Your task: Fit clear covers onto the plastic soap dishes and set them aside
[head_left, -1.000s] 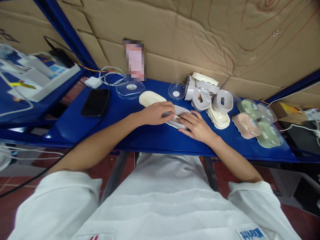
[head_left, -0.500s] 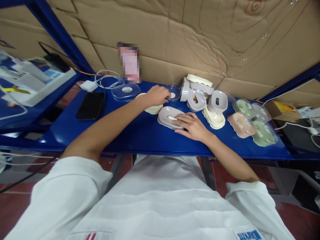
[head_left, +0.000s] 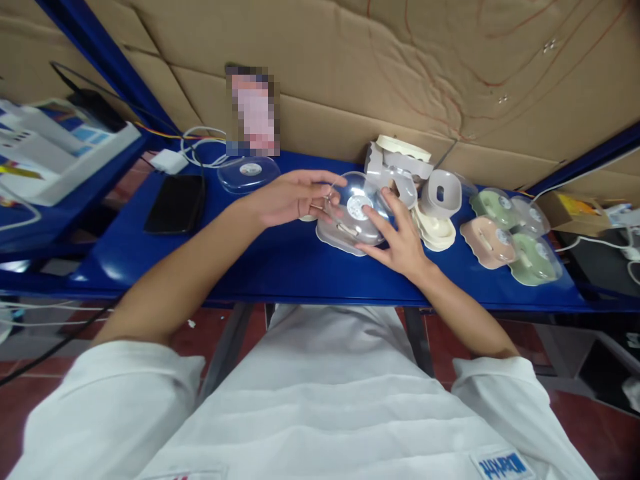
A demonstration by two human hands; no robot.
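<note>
A clear plastic lid (head_left: 361, 212) with a round white label is held between my two hands. My left hand (head_left: 295, 198) grips its left edge, and the fingers of my right hand (head_left: 397, 233) close on its right side. Beneath the lid lies a pale grey oval tray (head_left: 333, 239), its rim showing at the lower left. The small white piece on the tray is mostly covered. Behind my left hand only a sliver of a cream part shows.
Grey cups (head_left: 442, 193) and cream parts (head_left: 434, 230) are piled right of my hands. Lidded green and pink boxes (head_left: 487, 241) stand farther right. On the left are a black phone (head_left: 175, 205), a white charger (head_left: 169, 161) and another clear lid (head_left: 249, 175). Cardboard (head_left: 320, 113) backs the blue table.
My left hand has brought the clear lid from the back of the table over the grey tray. My right hand has lifted from the white piece and taken the lid's right side.
</note>
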